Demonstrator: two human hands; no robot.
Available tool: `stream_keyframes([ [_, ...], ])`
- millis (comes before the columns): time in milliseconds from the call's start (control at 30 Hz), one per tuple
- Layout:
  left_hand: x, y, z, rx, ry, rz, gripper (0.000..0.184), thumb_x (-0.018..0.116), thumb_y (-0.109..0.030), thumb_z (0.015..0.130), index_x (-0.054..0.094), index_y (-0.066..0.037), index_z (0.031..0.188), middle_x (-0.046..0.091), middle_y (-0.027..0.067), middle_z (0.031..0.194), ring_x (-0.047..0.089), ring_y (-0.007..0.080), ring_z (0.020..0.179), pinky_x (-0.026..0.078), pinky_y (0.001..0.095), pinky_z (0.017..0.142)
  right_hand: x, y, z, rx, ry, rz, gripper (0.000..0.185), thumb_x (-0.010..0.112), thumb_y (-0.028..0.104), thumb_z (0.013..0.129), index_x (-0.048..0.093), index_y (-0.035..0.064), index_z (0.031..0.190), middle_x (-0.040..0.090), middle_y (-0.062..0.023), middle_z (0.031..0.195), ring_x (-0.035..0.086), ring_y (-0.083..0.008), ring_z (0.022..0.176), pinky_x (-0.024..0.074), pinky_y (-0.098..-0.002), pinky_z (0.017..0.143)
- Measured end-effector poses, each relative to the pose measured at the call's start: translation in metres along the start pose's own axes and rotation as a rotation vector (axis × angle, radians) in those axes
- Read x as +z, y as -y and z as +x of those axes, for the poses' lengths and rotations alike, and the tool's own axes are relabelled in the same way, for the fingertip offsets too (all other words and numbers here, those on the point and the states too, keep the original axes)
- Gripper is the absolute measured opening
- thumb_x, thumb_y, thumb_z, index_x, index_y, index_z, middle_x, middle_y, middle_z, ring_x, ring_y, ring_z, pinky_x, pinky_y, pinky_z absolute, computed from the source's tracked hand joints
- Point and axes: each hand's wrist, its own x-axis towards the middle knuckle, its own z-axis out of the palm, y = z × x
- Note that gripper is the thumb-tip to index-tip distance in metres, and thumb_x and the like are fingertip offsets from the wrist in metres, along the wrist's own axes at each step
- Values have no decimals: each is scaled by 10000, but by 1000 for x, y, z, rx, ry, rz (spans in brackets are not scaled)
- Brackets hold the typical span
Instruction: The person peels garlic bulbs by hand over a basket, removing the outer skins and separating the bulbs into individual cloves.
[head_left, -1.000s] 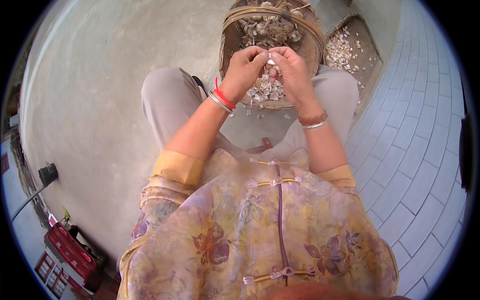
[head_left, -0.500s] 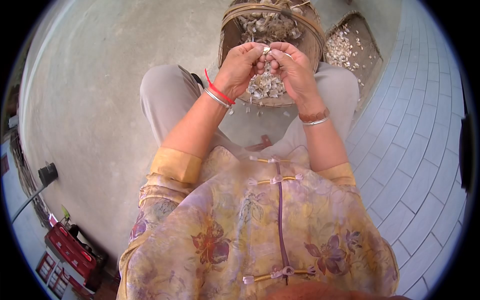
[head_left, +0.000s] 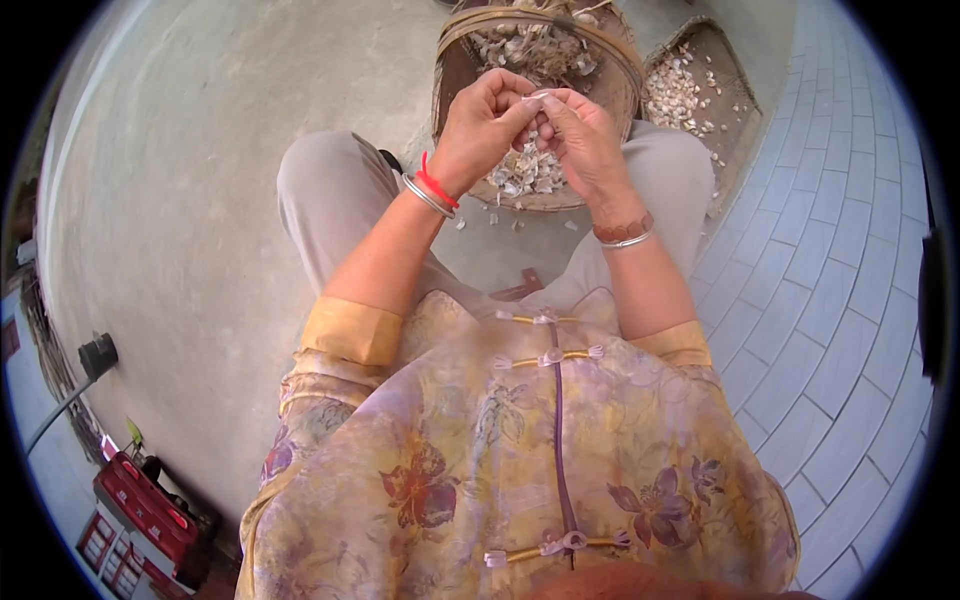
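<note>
My left hand (head_left: pixel 482 132) and my right hand (head_left: pixel 590 140) meet over a woven basket (head_left: pixel 450 92), their fingertips pinched together. Between them is a small pale garlic clove (head_left: pixel 538 95), mostly covered by the thumbs and fingers. Below my hands, loose papery garlic skins (head_left: pixel 528 172) lie in the near part of the basket. Farther back in it are whole garlic bulbs (head_left: pixel 520 45) with dry roots and husks. A red cord and a silver bangle circle my left wrist; a brown bracelet and a silver bangle are on my right.
To the right of the basket, a scoop-shaped woven tray (head_left: pixel 735 140) holds many garlic cloves (head_left: pixel 672 95). My knees flank the basket. A few bits of skin lie on the concrete floor (head_left: pixel 200 200); grey-blue tiles (head_left: pixel 810 300) run along the right.
My left hand has turned slightly, its fingers now higher and curled over the clove, which shows less than before. The view has shifted a little.
</note>
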Motion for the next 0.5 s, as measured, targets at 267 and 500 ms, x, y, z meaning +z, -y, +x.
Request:
stream_keyframes([
  [267, 8, -5, -6, 182, -34, 486, 166, 653, -95, 878, 567, -2, 986, 548, 39, 593, 496, 80, 508, 428, 257, 518, 7, 3, -9, 154, -20, 19, 219, 448, 248, 997, 583, 75, 998, 579, -1, 828, 520, -74, 684, 455, -232, 609],
  [500, 14, -17, -15, 272, 99, 668, 297, 703, -155, 796, 559, -50, 1035, 558, 88, 608, 563, 198, 547, 450, 323, 534, -9, 9, -25, 226, 87, 90, 197, 507, 268, 978, 575, 94, 1041, 573, 13, 851, 522, -69, 671, 455, -228, 596],
])
